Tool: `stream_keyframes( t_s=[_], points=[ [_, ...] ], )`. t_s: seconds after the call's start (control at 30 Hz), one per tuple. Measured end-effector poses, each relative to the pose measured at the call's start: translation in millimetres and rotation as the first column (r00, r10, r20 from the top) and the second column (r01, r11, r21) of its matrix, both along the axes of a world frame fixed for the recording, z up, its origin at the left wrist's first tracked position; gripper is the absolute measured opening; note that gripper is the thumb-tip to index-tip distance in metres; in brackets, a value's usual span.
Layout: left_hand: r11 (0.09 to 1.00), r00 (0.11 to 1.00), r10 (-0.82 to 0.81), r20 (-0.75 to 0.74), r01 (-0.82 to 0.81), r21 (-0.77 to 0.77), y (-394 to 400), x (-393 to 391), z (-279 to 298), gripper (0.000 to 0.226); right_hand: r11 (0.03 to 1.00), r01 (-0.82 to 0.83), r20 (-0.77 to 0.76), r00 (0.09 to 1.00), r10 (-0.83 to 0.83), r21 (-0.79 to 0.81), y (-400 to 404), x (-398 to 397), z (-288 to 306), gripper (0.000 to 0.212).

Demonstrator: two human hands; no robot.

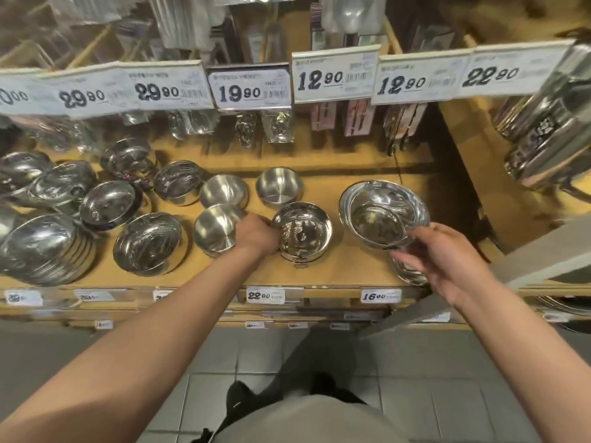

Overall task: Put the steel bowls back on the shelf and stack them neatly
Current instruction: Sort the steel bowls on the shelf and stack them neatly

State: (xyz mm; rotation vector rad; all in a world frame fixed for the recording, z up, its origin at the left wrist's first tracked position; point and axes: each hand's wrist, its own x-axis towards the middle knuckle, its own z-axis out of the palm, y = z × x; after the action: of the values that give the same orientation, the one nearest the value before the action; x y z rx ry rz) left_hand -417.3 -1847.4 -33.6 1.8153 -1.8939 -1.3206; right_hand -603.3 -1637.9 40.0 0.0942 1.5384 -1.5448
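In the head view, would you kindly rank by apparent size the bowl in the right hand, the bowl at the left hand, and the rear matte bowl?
1. Bowl in the right hand
2. Bowl at the left hand
3. Rear matte bowl, though it sits farther from the camera, so unsure.

A single wide-angle head camera looks steeply forward and down from close above the wooden shelf (319, 270), taking in both forearms, the tiled floor (415, 378) and hanging price tags (252, 87) overhead
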Motion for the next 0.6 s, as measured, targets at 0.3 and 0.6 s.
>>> stream_keyframes(
  t_s=[0.3, 0.6],
  points=[
    [0.999, 1.000, 0.010, -0.020, -0.009, 0.049, -0.5, 1.5, -5.0, 0.010, 1.000, -0.006, 0.031, 0.999, 0.006, -0.023, 2.4, 0.0, -13.5, 0.010],
    [0.997, 0.999, 0.021, -0.036, -0.018, 0.080, 0.4, 4.0, -5.5, 0.018, 0.999, 0.004, 0.019, 1.000, -0.003, -0.039, 3.7, 1.1, -23.5, 0.014]
  ],
)
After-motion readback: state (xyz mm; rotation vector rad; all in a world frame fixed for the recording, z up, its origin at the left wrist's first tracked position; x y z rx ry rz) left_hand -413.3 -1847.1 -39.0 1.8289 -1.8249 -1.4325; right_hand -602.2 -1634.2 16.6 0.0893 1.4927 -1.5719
